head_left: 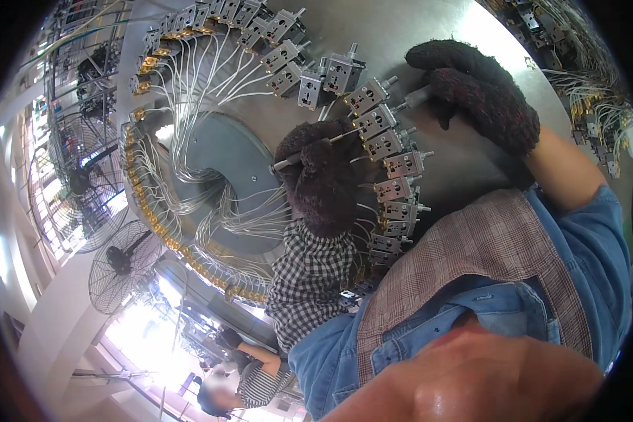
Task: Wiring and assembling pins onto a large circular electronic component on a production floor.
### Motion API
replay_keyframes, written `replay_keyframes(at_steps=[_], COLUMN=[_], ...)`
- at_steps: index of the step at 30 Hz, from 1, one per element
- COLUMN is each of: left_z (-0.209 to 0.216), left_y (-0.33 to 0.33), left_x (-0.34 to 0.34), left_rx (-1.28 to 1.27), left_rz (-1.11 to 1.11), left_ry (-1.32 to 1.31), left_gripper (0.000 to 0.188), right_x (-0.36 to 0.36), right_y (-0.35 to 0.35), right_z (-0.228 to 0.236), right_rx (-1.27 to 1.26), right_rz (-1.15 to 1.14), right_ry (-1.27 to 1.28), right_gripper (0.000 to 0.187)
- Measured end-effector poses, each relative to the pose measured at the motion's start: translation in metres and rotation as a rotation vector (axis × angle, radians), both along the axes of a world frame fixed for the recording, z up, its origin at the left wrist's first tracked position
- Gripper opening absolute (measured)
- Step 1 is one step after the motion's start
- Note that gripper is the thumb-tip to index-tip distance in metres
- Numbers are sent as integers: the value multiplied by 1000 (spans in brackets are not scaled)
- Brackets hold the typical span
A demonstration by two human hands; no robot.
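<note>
My left hand (318, 184), in a dark knitted glove, is closed around a slim screwdriver-like tool (286, 163). Its thin metal shaft runs toward a small metal box-shaped switch unit (377, 121) with a short spindle. On the other side of the unit, my right hand (482, 95), gloved alike, grips a grey cylindrical piece (418, 97) that meets the unit's spindle end; the glove hides most of it. Similar switch units (404, 164) stand in a curved row along the round metal turntable (246, 105), with thin white leads running toward its middle.
A grey disc (232, 151) lies at the turntable's centre. Brass-coloured fittings (172, 243) line its left rim. More units with leads (598, 105) hang at the upper right. Fans (123, 260) stand at left. Another person (260, 380) works at the lower left.
</note>
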State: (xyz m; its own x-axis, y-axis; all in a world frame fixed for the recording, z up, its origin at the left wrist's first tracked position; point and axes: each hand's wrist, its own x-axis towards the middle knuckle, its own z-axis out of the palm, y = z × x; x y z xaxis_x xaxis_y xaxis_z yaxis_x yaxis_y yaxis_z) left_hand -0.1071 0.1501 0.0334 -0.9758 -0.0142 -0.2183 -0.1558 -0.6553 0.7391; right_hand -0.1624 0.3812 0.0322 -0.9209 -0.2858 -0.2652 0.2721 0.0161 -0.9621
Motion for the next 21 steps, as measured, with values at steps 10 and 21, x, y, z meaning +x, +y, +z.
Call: replay_keyframes(at_steps=[10,21], left_z=[-2,-7], left_y=[-3,-3], left_x=[2,0], left_rx=[-34,-15], left_rz=[28,38], left_ry=[-135,3], left_gripper=[24,23], right_x=[1,4], right_y=[3,-2], right_z=[0,9], right_rx=[-6,-44], right_rz=[-5,-38], right_ry=[-60,-66], right_gripper=[32,31])
